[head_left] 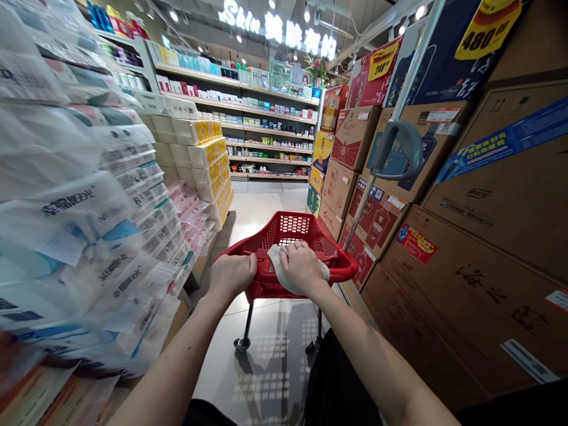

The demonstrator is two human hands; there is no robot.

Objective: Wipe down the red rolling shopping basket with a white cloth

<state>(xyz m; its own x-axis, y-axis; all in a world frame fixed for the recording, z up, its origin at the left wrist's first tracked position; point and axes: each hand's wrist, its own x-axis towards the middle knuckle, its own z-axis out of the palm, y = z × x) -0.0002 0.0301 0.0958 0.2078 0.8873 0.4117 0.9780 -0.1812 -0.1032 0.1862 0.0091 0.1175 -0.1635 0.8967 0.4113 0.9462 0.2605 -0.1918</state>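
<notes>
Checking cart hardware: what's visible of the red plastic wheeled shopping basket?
The red plastic wheeled shopping basket has a honeycomb-perforated front wall and a rounded rim, and stands upright on thin dark metal legs with small casters on a tiled floor. The left hand grips the rim; the right hand presses a pale crumpled cloth against it. Interior mostly hidden.

We find the left forearm [171, 355] and right forearm [368, 358] bare, entering from the lower corners and converging forward. The left hand [233, 275] and right hand [302, 269] lie just beside each other, palms down, fingers curled closed. The left wrist [217, 294] and right wrist [323, 291] show slight flexion.
</notes>
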